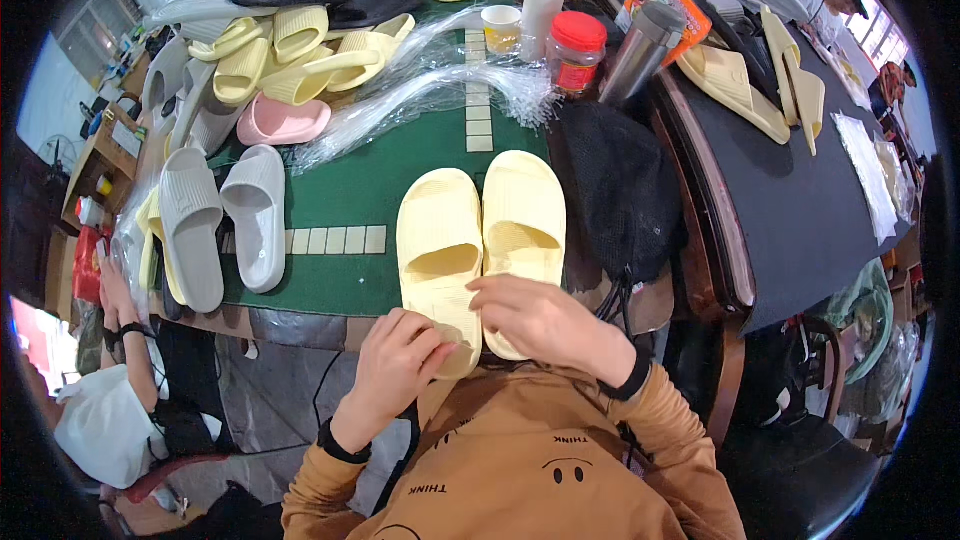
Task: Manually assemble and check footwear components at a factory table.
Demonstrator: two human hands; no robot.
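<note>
Slippers (440,215) in pale yellow, a pair, lie side by side at the centre of the frame, heels toward you. Your left hand (395,360) curls against the left slipper's heel; you cannot tell whether it grips. Your right hand (545,325) lies over the right slipper, fingers bent toward the left one, their hold unclear. Grey slippers (192,225) stand left of centre on the green mat (400,155); clear plastic strands (440,90) spread across the upper middle.

On my feed, I read 1 dark word (430,488), printed at least 2 times, on the brown garment (510,505).
</note>
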